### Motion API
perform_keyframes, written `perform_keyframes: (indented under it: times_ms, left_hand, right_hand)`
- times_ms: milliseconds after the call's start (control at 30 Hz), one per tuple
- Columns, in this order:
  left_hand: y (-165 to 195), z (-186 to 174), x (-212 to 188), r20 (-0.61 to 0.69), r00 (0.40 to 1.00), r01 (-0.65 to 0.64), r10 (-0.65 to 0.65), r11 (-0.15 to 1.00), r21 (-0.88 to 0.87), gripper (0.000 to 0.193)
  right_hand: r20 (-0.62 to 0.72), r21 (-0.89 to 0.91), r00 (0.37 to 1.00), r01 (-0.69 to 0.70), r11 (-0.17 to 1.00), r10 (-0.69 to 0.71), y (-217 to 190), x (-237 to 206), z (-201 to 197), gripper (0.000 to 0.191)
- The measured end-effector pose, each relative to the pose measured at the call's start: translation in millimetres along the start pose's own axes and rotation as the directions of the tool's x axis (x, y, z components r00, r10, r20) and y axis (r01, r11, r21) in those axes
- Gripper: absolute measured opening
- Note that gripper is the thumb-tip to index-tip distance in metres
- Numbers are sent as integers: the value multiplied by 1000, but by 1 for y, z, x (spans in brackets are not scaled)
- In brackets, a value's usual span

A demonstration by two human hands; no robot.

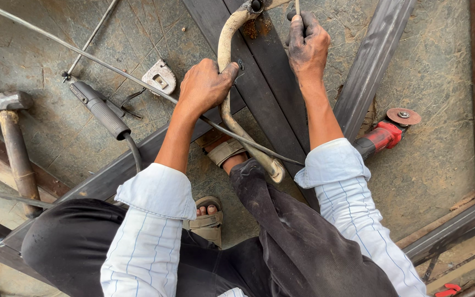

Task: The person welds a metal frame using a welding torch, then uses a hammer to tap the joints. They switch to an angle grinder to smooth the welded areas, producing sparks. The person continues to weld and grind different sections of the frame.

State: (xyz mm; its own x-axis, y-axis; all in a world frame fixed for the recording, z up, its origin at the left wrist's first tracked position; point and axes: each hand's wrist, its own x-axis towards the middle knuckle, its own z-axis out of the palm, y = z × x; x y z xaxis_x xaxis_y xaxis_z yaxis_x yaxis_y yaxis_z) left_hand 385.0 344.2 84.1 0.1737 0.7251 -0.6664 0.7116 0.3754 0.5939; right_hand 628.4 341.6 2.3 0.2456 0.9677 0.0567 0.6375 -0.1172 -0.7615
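Down low, the left hand (207,85) is wrapping its fingers around a curved metal bar (225,60), while the right hand (307,47) is pinching a thin rod (297,6) above dark steel tubes (268,93).

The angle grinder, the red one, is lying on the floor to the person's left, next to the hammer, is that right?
Not quite. The head view shows the red angle grinder lying on the floor to the person's right, beside the right forearm and a dark steel bar. The hammer lies far off on the left side.
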Motion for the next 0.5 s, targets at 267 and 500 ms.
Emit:
perform_keyframes:
  times_ms: [267,500]
  left_hand:
    - [-4,7,-5,-133,990,-23,36,995,101,62]
    - [-11,30,-8,-272,952,-73,140,967,243,57]
  right_hand:
    - [-46,97,953,-295,950,301,12,33,-29,24]
    - [-305,-320,952,-83,944,-20,41,30,-99,30]
